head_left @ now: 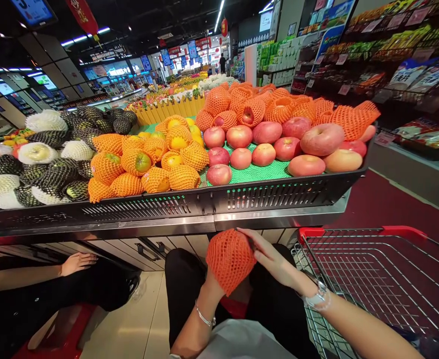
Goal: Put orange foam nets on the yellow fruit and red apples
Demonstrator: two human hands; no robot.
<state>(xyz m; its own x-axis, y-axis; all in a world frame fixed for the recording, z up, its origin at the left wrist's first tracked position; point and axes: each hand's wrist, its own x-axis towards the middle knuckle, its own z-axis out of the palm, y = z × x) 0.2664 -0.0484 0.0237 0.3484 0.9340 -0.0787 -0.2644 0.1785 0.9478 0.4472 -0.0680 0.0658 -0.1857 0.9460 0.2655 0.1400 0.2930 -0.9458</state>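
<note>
An orange-red foam fruit net, bulging and tapering to a point at the bottom, sits above my lap. My left hand holds it from behind and below; its fingers are hidden by the mesh, and I cannot see whether fruit is inside. At the net's upper right edge, my right hand grips with its fingers closed on the mesh. Just beyond is a black display bin with bare red apples on green matting. Similar orange-red netted apples are heaped behind them.
Orange-netted citrus and fruit in black and white nets fill the bin's left side. A wire shopping cart stands close at my right. On the left sits another person, whose hand rests on their leg.
</note>
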